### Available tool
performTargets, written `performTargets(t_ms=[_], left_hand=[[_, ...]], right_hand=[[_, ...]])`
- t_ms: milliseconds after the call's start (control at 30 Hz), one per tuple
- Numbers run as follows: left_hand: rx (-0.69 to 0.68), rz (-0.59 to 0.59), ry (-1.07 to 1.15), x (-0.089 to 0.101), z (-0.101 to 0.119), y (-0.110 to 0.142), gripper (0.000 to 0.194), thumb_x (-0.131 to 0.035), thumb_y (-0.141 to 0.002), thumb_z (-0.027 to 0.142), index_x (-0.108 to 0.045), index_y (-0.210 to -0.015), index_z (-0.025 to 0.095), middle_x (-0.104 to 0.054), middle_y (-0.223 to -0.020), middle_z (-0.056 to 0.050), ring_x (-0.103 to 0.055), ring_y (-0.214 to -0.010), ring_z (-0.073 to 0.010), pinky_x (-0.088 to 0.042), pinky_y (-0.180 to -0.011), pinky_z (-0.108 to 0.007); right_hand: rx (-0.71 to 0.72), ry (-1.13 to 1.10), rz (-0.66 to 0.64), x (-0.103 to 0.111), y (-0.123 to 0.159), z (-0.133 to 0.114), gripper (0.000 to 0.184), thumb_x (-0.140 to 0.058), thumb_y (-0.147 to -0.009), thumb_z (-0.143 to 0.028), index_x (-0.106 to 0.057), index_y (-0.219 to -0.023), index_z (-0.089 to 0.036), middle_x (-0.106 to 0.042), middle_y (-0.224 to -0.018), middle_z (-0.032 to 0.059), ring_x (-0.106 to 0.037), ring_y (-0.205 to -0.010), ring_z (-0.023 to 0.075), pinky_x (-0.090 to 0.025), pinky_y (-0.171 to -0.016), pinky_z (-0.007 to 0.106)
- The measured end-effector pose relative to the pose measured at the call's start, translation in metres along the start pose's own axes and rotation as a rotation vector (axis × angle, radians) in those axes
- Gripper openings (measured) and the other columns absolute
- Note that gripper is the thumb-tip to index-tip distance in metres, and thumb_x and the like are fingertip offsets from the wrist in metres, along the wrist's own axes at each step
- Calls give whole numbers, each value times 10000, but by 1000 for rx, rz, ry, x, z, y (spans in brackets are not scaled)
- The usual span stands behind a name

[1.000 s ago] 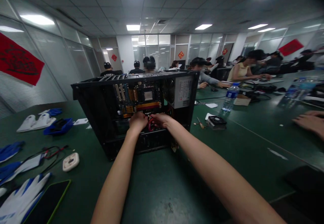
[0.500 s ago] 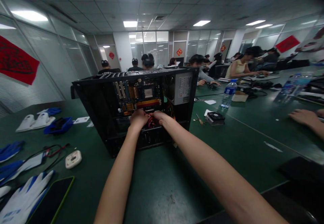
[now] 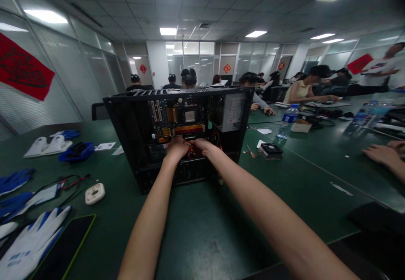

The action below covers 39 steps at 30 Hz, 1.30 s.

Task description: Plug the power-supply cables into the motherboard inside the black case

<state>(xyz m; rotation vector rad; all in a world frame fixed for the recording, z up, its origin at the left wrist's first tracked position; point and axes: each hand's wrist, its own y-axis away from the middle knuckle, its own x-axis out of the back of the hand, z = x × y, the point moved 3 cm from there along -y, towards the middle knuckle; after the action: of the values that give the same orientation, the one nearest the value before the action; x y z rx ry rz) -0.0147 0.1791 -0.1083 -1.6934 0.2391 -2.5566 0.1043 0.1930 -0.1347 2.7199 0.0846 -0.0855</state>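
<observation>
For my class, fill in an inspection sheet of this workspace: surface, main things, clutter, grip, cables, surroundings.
Surface: green table, pale marks near the front.
Main things: open-sided black computer case, circuit board and power supply inside.
Clutter: white-and-blue glove, green-edged phone, blue tray, water bottle.
Grip: left hand and right hand close together inside the case, at red wires; exact hold hidden.
Cables: red wires between the hands; thin red-and-black leads on the table at left.
Surroundings: seated people, glass partitions, lit ceiling panels.

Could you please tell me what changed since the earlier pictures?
The black metal computer case seems nudged right, though the camera moved too; a standing person in a white shirt came into view. The bare left hand and bare right hand stay at the red cables.
</observation>
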Motion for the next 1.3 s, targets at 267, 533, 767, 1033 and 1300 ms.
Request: performTargets(t_ms=[267,533,767,1033,1300], left_hand=[[0,-7,21,0,-2,-1,312,-519,-891,356,-784,-917,194,-761,-1005,-144,-700,-890,-242,-471,-704,-282],[-12,5,30,-2,-4,-1,311,-520,-902,364,-786,-923,202,-762,-1002,-138,-695,-896,-242,-470,-713,-285],[-35,22,30,-2,-3,0,318,-499,-903,341,-778,-895,187,-761,-950,-135,-687,-828,-226,-448,-669,-283],[-14,34,52,-1,-5,0,300,-506,-894,335,-769,-881,190,-758,-943,-139,-694,-843,-239,-447,-664,-288],[-9,14,52,-2,-7,0,300,-500,-892,343,-763,-884,200,-758,-964,-131,-694,-852,-236,-448,-665,-285]], right_hand=[[-18,-14,1,-1,3,-2,274,-480,-1009,-154,-525,-739,-164,-497,-463,-51,-470,-379,84,-419,-439,191],[-26,-29,-19,-3,1,-1,333,-441,-1032,-171,-507,-706,-163,-478,-456,-51,-448,-379,77,-406,-427,184],[-22,-63,-16,-2,-7,1,314,-472,-1030,-197,-520,-722,-160,-496,-465,-44,-465,-382,79,-424,-422,180],[-13,-89,5,-1,-9,1,233,-515,-1013,-178,-531,-782,-150,-512,-499,-51,-496,-392,69,-487,-445,172],[-4,-107,5,-4,-10,3,228,-523,-1012,-178,-526,-786,-146,-525,-517,-45,-537,-430,72,-510,-472,163]])
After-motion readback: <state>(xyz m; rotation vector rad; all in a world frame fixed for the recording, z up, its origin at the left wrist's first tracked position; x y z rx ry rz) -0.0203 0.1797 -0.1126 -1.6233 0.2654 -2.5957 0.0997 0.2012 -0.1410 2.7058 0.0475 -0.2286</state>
